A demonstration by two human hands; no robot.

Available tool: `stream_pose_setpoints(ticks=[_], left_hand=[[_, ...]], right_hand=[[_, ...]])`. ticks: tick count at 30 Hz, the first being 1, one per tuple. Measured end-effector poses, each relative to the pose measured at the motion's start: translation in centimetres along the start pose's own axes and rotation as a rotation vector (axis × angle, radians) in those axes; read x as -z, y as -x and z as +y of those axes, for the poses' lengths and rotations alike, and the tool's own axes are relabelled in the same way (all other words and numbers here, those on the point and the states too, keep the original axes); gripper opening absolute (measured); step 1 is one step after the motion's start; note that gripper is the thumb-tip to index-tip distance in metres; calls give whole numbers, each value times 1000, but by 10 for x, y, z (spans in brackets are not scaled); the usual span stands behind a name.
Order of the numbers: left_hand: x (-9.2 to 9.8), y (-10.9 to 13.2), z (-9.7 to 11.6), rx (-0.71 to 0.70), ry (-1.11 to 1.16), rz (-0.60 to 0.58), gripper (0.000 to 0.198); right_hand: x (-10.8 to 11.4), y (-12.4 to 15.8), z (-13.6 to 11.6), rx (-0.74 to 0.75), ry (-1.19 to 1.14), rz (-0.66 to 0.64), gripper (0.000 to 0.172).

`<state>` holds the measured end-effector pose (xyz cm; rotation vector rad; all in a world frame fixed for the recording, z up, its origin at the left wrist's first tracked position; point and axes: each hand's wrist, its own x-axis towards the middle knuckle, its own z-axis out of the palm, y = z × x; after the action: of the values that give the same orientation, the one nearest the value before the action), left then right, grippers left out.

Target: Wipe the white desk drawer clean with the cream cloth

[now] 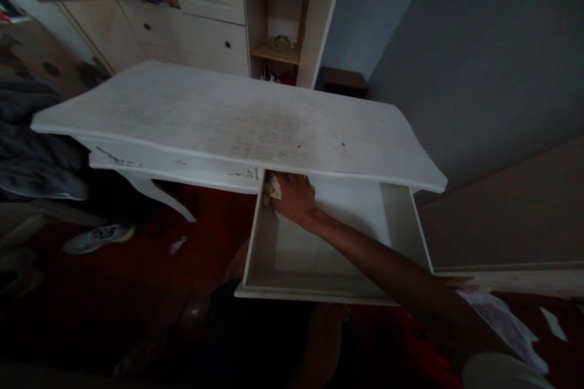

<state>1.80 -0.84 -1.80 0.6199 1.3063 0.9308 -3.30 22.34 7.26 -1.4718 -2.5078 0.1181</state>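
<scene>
My right hand [295,197] reaches into the pulled-out drawer [255,249], its fingers closed over a pale crumpled cloth [275,187]. The cloth is against the drawer's left side near the back, and part of it is hidden under the hand. The drawer belongs to a white desk [182,109] whose top is marked with dark smudges. My left hand [331,316] is low in the shadow just below the drawer's front; its fingers are too dark to make out.
White cabinets [205,42] and an open shelf unit [280,12] stand behind the desk. A shoe [99,238] lies on the dark red floor at left, near grey fabric [36,146]. A grey wall [493,61] borders the right. A whitish plastic bag [506,322] lies at lower right.
</scene>
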Motion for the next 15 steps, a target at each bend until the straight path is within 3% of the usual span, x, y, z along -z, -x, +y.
stream_pose_setpoints(ticks=[5,10,12,15], left_hand=[[1,7,3,6,-21,-8,46],[5,7,6,9,-35,-43,34],[4,5,8,14,-34,-47,29],[3,3,12,17,-23,-40,30]], right_hand=[[5,6,4,137,-35,-44,47],[25,32,26,483,-128,-273,45],[34,43,35,473,-203,-276,45],[43,51,44,362,-298,-123,51]])
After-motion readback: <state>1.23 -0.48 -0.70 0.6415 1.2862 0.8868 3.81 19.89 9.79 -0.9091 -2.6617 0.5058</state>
